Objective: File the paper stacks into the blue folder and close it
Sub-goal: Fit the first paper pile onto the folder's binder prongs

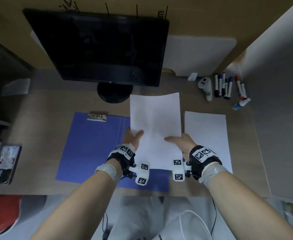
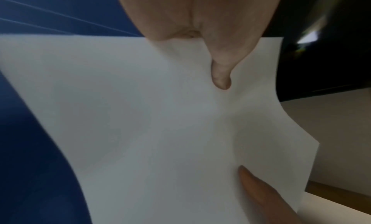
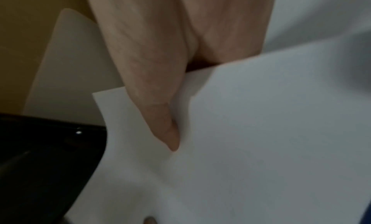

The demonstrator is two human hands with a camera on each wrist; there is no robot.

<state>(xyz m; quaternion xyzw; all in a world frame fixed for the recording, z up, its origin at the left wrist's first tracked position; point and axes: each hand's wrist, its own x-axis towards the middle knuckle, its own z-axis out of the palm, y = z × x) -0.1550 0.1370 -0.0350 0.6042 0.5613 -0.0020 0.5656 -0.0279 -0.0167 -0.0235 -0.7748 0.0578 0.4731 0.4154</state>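
A blue folder (image 1: 92, 146) lies open on the desk, its metal clip (image 1: 97, 117) at the top of the left half. Both hands hold one white paper stack (image 1: 155, 122) above the folder's right half. My left hand (image 1: 132, 137) pinches the stack's left edge, thumb on top (image 2: 220, 78), fingers hidden beneath. My right hand (image 1: 180, 142) pinches the right edge, thumb on top (image 3: 168, 132). The sheets (image 2: 160, 124) bow slightly between the hands. A second paper stack (image 1: 207, 139) lies flat on the desk to the right.
A dark monitor (image 1: 107, 47) on a round stand (image 1: 114, 91) stands just behind the held paper. Several markers (image 1: 223, 85) and a white controller (image 1: 206, 87) lie at the back right. A phone-like object (image 1: 5, 163) rests at the left edge.
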